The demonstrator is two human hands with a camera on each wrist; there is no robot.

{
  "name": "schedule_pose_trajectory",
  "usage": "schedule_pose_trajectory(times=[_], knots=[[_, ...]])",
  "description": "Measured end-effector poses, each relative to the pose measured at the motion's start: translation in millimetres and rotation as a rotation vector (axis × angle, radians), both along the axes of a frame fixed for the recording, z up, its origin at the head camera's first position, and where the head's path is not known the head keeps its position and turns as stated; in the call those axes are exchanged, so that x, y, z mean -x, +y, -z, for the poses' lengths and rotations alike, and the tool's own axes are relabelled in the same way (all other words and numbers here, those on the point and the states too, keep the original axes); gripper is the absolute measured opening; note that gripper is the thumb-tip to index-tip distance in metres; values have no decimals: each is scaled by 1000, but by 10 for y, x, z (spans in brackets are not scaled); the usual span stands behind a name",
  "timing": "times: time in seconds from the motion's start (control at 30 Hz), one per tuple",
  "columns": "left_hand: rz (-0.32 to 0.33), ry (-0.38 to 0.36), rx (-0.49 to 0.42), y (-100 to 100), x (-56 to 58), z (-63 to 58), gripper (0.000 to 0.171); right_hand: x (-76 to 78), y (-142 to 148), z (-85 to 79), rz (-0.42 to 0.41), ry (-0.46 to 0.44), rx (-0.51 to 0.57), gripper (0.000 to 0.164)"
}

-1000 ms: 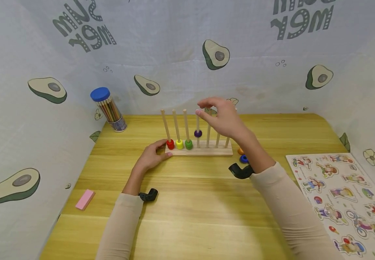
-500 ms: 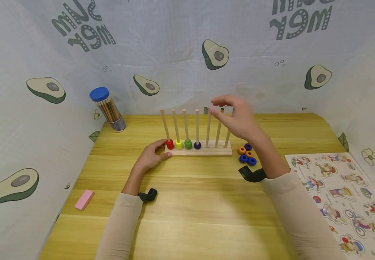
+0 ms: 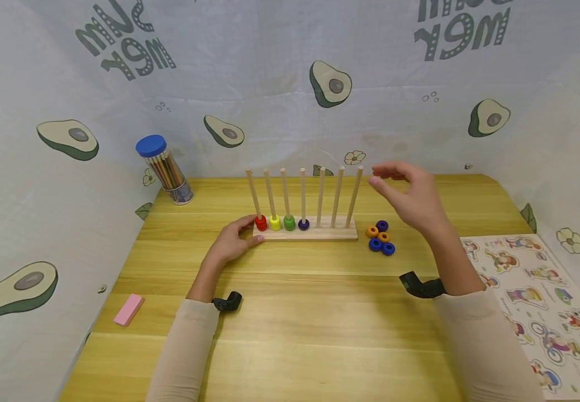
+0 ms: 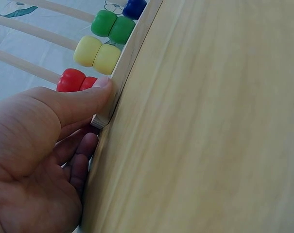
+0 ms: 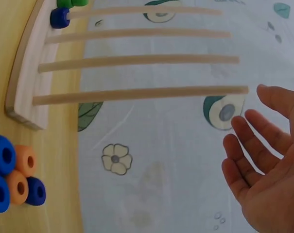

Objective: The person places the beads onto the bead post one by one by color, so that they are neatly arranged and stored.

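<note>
Left grip (image 3: 232,241) clasps one seven-peg rack (image 3: 315,236), right grip (image 3: 413,196) free, five loose beads (image 3: 381,239)

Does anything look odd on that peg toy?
Nothing looks damaged; slightly uneven, though: the dark purple bead sits alone on its peg, while red beads, yellow beads and green beads are paired. Five loose beads lie beside the wooden base.

Beige sleeves (image 3: 184,346), apparently black wrist cameras (image 3: 424,287)
</note>
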State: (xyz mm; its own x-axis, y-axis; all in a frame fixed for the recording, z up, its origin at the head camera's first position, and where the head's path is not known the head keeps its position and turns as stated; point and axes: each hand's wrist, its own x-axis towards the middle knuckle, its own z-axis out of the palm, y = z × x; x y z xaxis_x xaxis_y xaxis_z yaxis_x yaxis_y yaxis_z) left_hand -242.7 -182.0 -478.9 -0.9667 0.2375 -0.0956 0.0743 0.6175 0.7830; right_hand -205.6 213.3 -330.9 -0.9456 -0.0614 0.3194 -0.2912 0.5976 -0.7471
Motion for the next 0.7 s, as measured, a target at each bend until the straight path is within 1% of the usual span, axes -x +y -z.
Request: schedule_pose_trajectory(times=[0.07, 0.2, 0.4, 0.7], knots=[[2, 1, -1, -3, -1, -3, 70, -6, 85, 84, 19, -26, -13, 45], [0, 3, 1, -6, -4, -6, 70, -11, 234, 265, 27, -83, -31, 48], [2, 2, -6, -3, -2, -6, 69, 21, 393, 551, 6, -150, -54, 48], [3, 8, 3, -7, -5, 7, 69, 58, 561, 865, -9, -236, -83, 51]])
